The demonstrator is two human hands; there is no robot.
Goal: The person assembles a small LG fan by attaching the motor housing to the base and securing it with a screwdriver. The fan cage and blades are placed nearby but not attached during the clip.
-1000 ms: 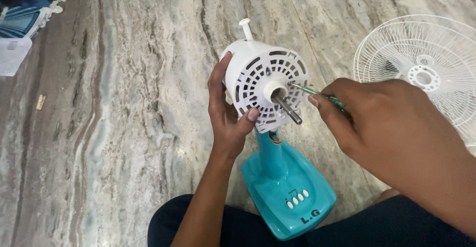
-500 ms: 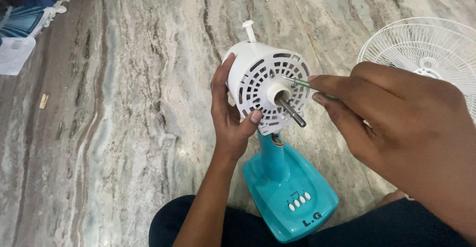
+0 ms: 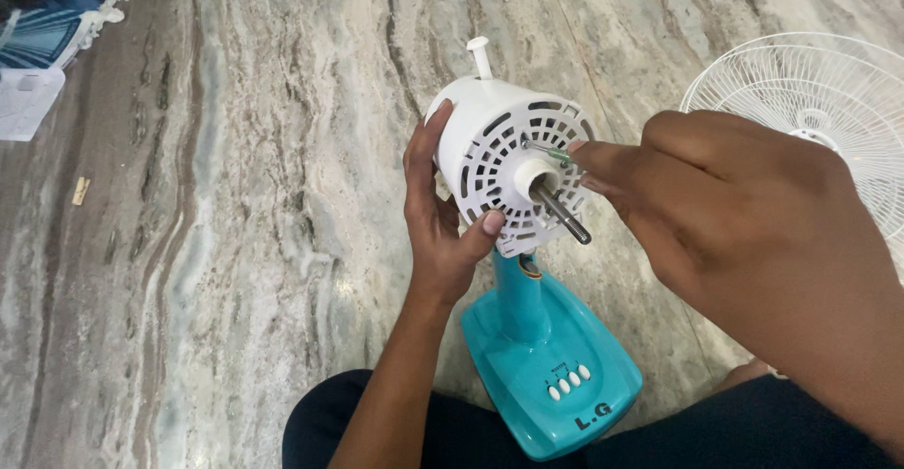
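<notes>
A white fan motor housing [image 3: 490, 149] with a slotted face and a metal shaft [image 3: 565, 215] stands on a teal neck and base [image 3: 551, 356]. My left hand [image 3: 435, 215] grips the housing's left side, thumb pressed on its lower face. My right hand [image 3: 725, 205] holds a green-handled screwdriver [image 3: 556, 155], mostly hidden by my fingers. Its tip [image 3: 527, 139] rests on a screw at the upper part of the housing's face.
A white wire fan guard [image 3: 829, 102] lies on the marble floor at the right. A blue striped cloth [image 3: 42, 36] and a white container [image 3: 24, 102] sit at the far left, with a small wooden clip [image 3: 81, 190] nearby. My dark-clothed legs frame the base.
My right hand has moved left and closer to the housing. The screwdriver tip has shifted from the right of the shaft to a screw higher on the face.
</notes>
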